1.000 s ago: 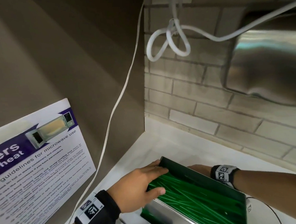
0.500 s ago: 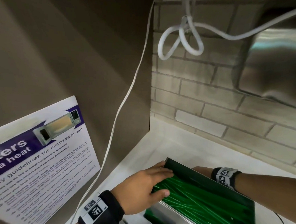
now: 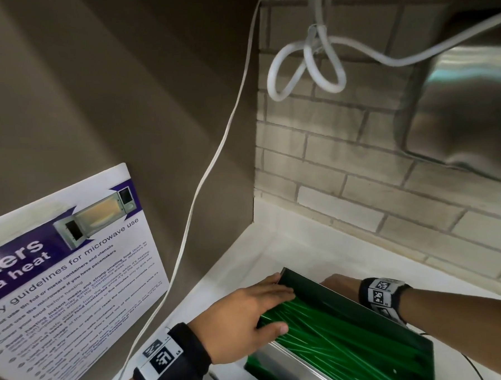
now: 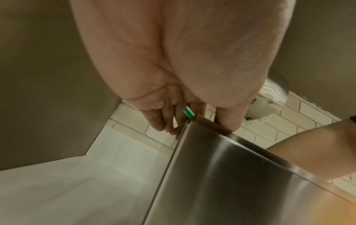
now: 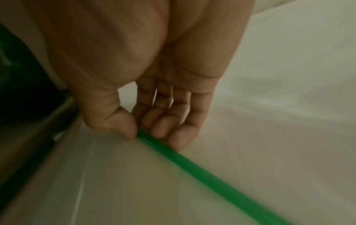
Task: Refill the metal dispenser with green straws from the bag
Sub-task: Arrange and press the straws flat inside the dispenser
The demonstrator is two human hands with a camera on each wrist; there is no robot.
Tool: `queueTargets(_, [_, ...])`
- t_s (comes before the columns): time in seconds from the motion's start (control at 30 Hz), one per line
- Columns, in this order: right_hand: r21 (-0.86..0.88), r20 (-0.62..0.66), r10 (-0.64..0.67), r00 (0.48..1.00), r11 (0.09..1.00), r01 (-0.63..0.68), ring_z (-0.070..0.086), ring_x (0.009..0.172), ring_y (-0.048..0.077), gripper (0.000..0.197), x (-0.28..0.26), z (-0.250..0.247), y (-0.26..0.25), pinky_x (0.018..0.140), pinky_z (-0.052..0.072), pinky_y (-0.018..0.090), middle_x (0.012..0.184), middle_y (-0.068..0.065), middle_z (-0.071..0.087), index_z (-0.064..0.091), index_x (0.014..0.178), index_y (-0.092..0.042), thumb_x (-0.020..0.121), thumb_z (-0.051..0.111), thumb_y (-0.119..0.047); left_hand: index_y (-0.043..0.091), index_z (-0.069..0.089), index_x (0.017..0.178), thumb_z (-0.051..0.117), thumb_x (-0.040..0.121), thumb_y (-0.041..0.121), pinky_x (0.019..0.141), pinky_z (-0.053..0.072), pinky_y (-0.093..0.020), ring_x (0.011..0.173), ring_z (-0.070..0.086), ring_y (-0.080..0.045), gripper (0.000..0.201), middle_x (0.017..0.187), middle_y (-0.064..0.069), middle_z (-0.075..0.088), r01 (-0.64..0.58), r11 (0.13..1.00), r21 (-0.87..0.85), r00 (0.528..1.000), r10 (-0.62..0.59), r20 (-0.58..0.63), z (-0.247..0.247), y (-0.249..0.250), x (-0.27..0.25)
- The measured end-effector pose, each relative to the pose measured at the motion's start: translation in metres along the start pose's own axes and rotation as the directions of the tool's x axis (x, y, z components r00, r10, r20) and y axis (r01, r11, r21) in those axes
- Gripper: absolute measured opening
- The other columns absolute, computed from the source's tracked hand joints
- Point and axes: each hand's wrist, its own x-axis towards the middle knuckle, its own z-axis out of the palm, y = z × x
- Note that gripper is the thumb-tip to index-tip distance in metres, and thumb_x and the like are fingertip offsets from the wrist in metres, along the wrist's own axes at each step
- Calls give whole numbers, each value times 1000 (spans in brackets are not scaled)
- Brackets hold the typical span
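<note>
Pressing flat on straws (image 3: 332, 328) w/ L hand (image 3: 244, 321) fingers (image 3: 278, 291) straight; R hand (image 5: 146, 97) fingers (image 5: 163, 120) pinching one straw (image 5: 192, 159).

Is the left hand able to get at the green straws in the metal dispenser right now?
Probably yes: the left hand already lies over the green straws at the metal dispenser's open top, nothing between.

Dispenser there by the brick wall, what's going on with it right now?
A person is loading the metal dispenser, which already holds a bed of green straws. The left hand lies with straight fingers over the straws at the dispenser's left end, thumb on top of them. The right hand is behind the dispenser, pinching a single straw on the white counter.
</note>
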Motion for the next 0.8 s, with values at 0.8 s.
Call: queueTargets(0.8, [513,-525,134,841,838,186,67,78,14,30,-187,-83,-73,75,56,28,86,-6,73,70,97,-24,85,60,1,32,42,151,77,83,46,102,29,-9,130,34,-1,78,136,13,52,14,998,69,998,-10,-58,-2,5,14])
